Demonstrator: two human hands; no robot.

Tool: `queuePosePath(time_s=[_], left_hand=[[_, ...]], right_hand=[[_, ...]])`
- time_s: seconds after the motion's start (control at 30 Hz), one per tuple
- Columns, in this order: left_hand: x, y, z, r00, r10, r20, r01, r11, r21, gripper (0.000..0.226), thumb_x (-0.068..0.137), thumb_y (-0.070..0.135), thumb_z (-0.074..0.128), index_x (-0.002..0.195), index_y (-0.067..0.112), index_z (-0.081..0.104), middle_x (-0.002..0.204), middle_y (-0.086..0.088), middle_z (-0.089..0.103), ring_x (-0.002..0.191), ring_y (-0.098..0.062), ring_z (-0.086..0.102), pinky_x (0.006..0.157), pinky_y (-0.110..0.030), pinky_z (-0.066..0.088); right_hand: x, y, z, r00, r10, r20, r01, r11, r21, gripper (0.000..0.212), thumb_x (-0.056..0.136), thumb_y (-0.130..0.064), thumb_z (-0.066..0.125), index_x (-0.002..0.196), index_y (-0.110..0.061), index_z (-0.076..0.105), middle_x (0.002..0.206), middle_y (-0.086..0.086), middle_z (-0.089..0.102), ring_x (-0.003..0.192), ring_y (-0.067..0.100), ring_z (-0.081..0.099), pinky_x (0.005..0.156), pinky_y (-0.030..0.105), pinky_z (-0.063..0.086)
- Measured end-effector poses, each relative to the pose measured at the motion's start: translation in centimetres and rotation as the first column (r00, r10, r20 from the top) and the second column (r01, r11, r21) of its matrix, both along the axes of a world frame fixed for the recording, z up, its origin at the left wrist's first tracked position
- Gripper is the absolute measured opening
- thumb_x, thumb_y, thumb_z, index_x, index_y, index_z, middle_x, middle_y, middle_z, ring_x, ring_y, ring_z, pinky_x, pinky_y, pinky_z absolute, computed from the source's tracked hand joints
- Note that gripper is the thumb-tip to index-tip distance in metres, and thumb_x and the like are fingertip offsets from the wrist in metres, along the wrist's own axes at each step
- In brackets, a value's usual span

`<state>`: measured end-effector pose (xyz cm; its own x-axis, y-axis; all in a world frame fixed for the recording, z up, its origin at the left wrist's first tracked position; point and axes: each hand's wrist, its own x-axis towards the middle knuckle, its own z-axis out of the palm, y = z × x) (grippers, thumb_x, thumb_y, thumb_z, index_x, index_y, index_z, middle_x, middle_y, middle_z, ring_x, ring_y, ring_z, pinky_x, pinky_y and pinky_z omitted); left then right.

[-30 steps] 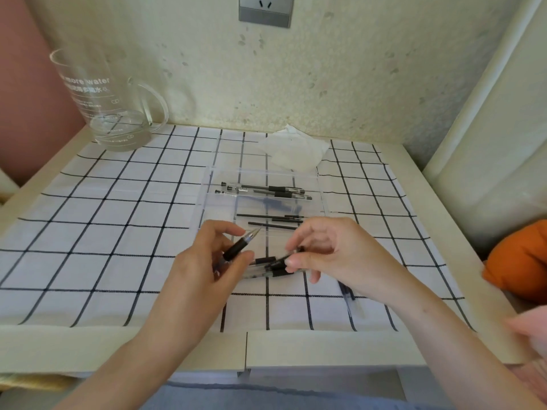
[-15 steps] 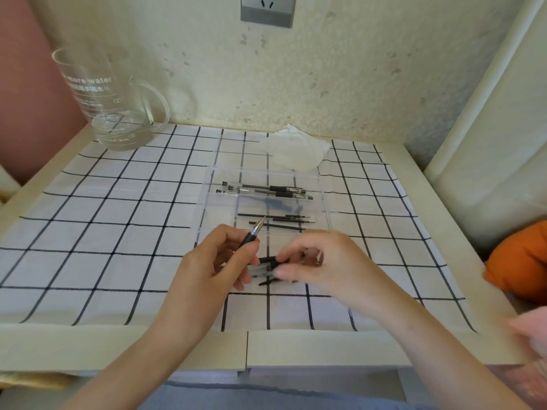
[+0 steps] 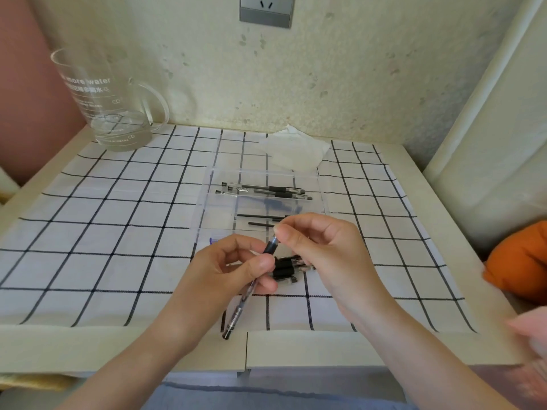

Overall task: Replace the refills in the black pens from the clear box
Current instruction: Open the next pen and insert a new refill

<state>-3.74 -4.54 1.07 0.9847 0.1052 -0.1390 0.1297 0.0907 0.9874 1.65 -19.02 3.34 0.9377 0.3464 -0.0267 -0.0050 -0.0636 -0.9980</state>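
Pen (image 3: pixel 236 313) slants, tip pointing away and rightward.

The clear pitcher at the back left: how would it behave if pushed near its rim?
The clear pitcher is tall and nearly empty, so it may tip rather than slide. It looks like glass, so probably fragile.
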Motion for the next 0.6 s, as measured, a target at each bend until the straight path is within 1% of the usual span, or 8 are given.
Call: queuePosePath(time_s=[0.07,0.13,0.27,0.37,0.43,0.47,0.53,0.6], left_hand=[[0.02,-0.03,0.01,0.999,-0.019,-0.032,0.018,0.999,-0.044,0.034,0.066,0.029,0.063,0.091,0.006,0.063,0.061,-0.006,0.07,0.061,-0.016,0.07,0.061,-0.017,0.054],[-0.05,0.0,0.04,0.997,-0.056,-0.048,0.053,0.996,-0.067,0.032,0.07,0.03,0.059,0.089,0.005,0.064,0.06,-0.004,0.069,0.058,-0.014,0.067,0.06,-0.016,0.053],[-0.04,0.07,0.43,0.995,-0.094,-0.046,0.087,0.987,-0.134,0.031,0.075,0.028,0.052,0.087,0.004,0.066,0.061,-0.003,0.068,0.053,-0.011,0.064,0.056,-0.016,0.052],[0.07,0.09,0.61,0.997,-0.08,-0.022,0.077,0.988,-0.135,0.033,0.075,0.029,0.052,0.093,0.004,0.065,0.066,-0.001,0.068,0.056,-0.011,0.064,0.054,-0.018,0.052],[0.07,0.04,0.64,0.998,-0.059,-0.01,0.057,0.988,-0.144,0.035,0.074,0.031,0.054,0.099,0.008,0.063,0.072,-0.002,0.069,0.059,-0.014,0.064,0.052,-0.021,0.052],[0.06,0.02,0.62,0.999,-0.044,-0.009,0.042,0.989,-0.14,0.036,0.072,0.032,0.058,0.099,0.009,0.062,0.074,-0.004,0.069,0.059,-0.015,0.064,0.051,-0.021,0.052],[0.06,0.04,0.58,1.0,-0.01,-0.012,0.009,0.995,-0.098,0.035,0.064,0.028,0.067,0.092,0.009,0.06,0.073,-0.004,0.069,0.056,-0.015,0.064,0.049,-0.021,0.051],[0.14,0.16,0.45,1.0,0.007,-0.017,-0.008,0.997,-0.07,0.029,0.064,0.022,0.068,0.087,0.007,0.06,0.071,-0.001,0.068,0.056,-0.014,0.064,0.049,-0.021,0.051]], right_hand=[[-0.05,0.12,-0.24,0.999,-0.012,0.034,0.013,1.0,-0.003,0.006,0.08,-0.015,0.071,0.076,-0.019,0.071,0.064,-0.012,0.067,0.062,-0.004,0.059,0.061,0.008,0.043],[-0.04,0.21,-0.39,0.999,-0.009,0.039,0.009,1.0,0.01,0.007,0.081,-0.013,0.069,0.077,-0.019,0.071,0.066,-0.012,0.068,0.065,-0.004,0.061,0.063,0.008,0.044],[0.31,-0.08,-0.33,1.0,0.017,-0.007,-0.017,0.999,0.051,0.004,0.082,-0.013,0.067,0.081,-0.014,0.071,0.063,-0.014,0.066,0.057,-0.005,0.056,0.058,0.007,0.041],[0.49,-0.19,-0.4,0.997,0.045,-0.059,-0.043,0.998,0.043,0.008,0.083,-0.018,0.066,0.088,-0.015,0.071,0.068,-0.014,0.066,0.056,-0.005,0.053,0.056,0.011,0.041],[0.57,-0.22,-0.52,0.998,0.031,-0.063,-0.029,0.999,0.034,0.007,0.084,-0.02,0.065,0.088,-0.018,0.071,0.069,-0.014,0.066,0.056,-0.005,0.052,0.056,0.012,0.041],[0.59,-0.22,-0.55,0.998,0.021,-0.055,-0.019,0.999,0.026,0.007,0.084,-0.021,0.065,0.087,-0.019,0.071,0.07,-0.014,0.067,0.056,-0.005,0.052,0.056,0.012,0.041],[0.58,-0.22,-0.56,0.999,0.012,-0.037,-0.011,1.0,0.015,0.006,0.083,-0.022,0.065,0.086,-0.021,0.07,0.072,-0.014,0.067,0.058,-0.005,0.054,0.057,0.01,0.041],[0.53,-0.21,-0.61,0.999,0.021,-0.032,-0.021,1.0,0.005,0.007,0.085,-0.022,0.064,0.087,-0.021,0.07,0.072,-0.015,0.067,0.059,-0.005,0.054,0.058,0.011,0.041]])
